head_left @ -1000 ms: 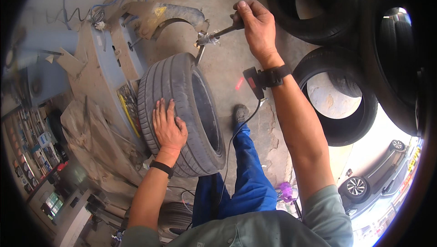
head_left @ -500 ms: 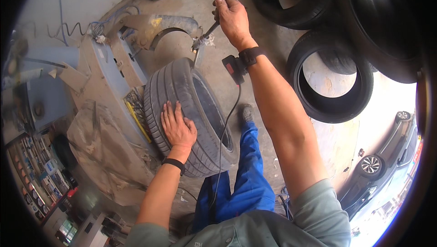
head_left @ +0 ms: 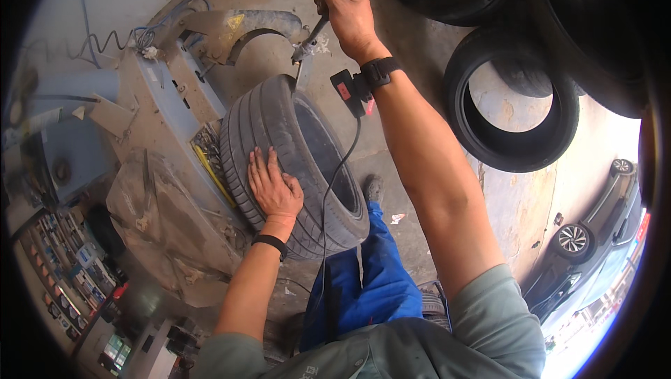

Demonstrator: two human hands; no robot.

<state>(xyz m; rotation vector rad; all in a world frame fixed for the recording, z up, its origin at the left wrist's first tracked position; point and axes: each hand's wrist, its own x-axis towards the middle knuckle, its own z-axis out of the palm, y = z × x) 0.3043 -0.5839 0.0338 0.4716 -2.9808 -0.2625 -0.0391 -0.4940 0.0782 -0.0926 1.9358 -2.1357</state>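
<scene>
A tyre [head_left: 253, 117] stands tilted on edge in front of me, its ribbed tread facing left and its opening facing right. My left hand [head_left: 275, 187] lies flat on the tread, fingers stretched out. Up at the far side, my right hand [head_left: 349, 19] is closed round the dark handle of a metal lever tool [head_left: 305, 49]. The tool's flat metal end reaches down to the tyre's upper rim edge; whether it goes under the edge cannot be made out. A small black box [head_left: 347, 92] with a cable hangs by my right wrist, the cable crossing before the tyre.
A tyre machine [head_left: 164, 92] with a curved arm [head_left: 258, 24] stands left, close against the tyre. Several loose tyres lie right, one [head_left: 514, 159] nearest. A dark car [head_left: 594, 225] is outside at far right. Shelves of small goods [head_left: 66, 267] stand lower left.
The view has shifted slightly, so most things sit a little higher in it. Both hands keep their places, the left on the tread and the right on the lever tool.
</scene>
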